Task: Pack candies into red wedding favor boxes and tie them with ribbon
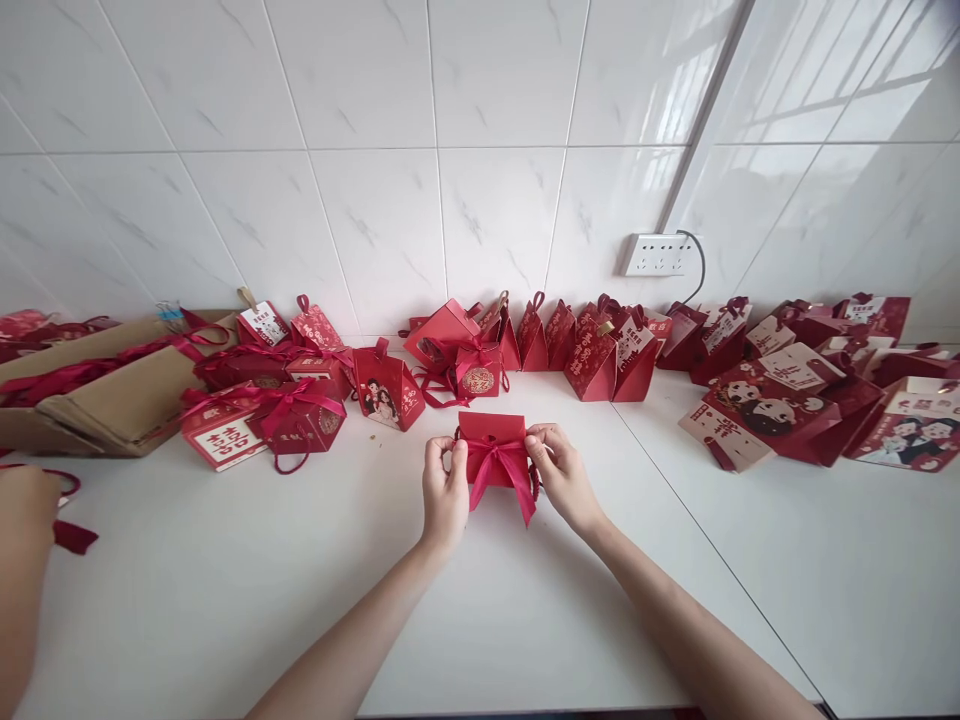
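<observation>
A small red gift box [491, 425] with a dark pink ribbon bow [498, 458] across its front is between my two hands, just above or on the white table. My left hand [445, 488] pinches its left side, thumb toward me, with the fingertips partly hidden behind the box. On the other side, my right hand [561, 474] grips the upper right edge between thumb and fingers. A twisted cord handle [535, 482] shows by the box's right side. The ribbon's two tails hang down the front, the right one longer.
Red gift boxes [386, 385] line the tiled wall, with a bow-tied pair [300, 415] at left and a pile [780, 400] at right. A cardboard carton [112, 405] holds ribbons. Another person's hand [26, 530] is at the left edge. A power strip [660, 255] is wall-mounted.
</observation>
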Demonstrator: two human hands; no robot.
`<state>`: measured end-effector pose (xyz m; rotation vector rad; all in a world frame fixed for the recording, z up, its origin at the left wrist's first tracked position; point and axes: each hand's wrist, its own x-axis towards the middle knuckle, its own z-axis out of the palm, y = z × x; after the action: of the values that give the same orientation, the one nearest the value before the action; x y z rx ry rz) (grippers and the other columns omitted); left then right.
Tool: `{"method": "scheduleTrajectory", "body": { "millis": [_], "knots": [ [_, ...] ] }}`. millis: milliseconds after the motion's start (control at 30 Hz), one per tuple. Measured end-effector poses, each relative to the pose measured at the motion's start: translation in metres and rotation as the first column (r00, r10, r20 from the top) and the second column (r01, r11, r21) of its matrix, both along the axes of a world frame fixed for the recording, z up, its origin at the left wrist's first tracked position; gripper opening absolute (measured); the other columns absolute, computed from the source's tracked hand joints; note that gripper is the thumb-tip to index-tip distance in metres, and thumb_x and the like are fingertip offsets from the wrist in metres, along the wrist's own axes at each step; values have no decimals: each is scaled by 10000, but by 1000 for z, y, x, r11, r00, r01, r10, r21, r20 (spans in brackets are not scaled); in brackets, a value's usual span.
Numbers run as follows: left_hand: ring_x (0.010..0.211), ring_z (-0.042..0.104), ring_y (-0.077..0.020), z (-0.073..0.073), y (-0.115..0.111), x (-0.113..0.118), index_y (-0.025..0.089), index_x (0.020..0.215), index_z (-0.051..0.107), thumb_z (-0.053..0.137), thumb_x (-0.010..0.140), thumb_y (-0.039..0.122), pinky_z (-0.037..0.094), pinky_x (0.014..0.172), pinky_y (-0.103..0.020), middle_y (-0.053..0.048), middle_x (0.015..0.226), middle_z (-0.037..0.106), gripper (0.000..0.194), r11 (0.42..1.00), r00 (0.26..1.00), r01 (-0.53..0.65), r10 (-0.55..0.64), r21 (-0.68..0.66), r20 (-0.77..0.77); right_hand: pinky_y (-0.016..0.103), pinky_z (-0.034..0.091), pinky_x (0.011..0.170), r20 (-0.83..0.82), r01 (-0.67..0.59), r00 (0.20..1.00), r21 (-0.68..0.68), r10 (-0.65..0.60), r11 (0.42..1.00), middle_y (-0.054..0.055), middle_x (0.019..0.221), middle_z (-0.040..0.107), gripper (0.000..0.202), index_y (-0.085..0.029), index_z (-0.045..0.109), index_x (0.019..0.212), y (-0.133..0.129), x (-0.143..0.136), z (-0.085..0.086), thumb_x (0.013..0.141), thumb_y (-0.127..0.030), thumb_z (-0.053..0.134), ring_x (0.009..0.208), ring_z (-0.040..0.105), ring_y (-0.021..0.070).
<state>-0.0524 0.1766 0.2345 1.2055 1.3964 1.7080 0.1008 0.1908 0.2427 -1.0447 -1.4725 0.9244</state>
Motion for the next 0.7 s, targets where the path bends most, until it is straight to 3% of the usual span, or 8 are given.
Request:
{"method": "scheduleTrajectory", "body": {
  "millis": [200, 333, 533, 600, 700],
  "knots": [
    [740, 559, -152, -5, 1, 3, 201, 804, 466, 478, 820, 549, 466, 679, -269, -28, 804, 569, 348, 999, 999, -34, 34, 10, -42, 264, 441, 638, -41, 10, 999, -37, -12, 999, 23, 808, 514, 424, -184, 529, 716, 2, 1, 2, 839, -586, 472, 696, 498, 136],
    [740, 557, -154, -6, 0, 3, 201, 802, 475, 475, 811, 568, 468, 689, -277, -30, 804, 575, 367, 999, 998, -45, 45, 1, -32, 257, 437, 585, -86, -34, 996, -81, 27, 996, 19, 786, 514, 436, -182, 522, 725, 2, 2, 3, 820, -607, 489, 662, 484, 131],
    [644, 531, -131, -7, 4, -4, 201, 778, 476, 495, 827, 508, 450, 599, -244, 2, 715, 544, 311, 998, 998, 62, -62, -19, -2, 248, 395, 465, -75, 15, 997, -111, -23, 994, 21, 808, 490, 456, -190, 516, 729, 4, 4, 3, 810, -637, 469, 578, 437, 113],
    [723, 559, -141, -6, 6, -7, 198, 770, 485, 510, 824, 484, 456, 637, -245, -27, 821, 581, 292, 997, 996, 81, -81, -2, -44, 262, 451, 525, -33, 36, 999, -46, -38, 998, 37, 850, 493, 453, -192, 514, 704, 4, 5, 3, 807, -631, 476, 649, 483, 133],
    [1002, 567, -191, -5, 7, -9, 194, 784, 497, 513, 829, 453, 466, 787, -279, -92, 1189, 560, 263, 994, 993, 105, -103, 37, -52, 284, 498, 622, 29, 40, 999, 41, -41, 998, 54, 889, 498, 441, -195, 520, 708, 2, 5, 4, 828, -615, 453, 745, 516, 157]
  ]
}}
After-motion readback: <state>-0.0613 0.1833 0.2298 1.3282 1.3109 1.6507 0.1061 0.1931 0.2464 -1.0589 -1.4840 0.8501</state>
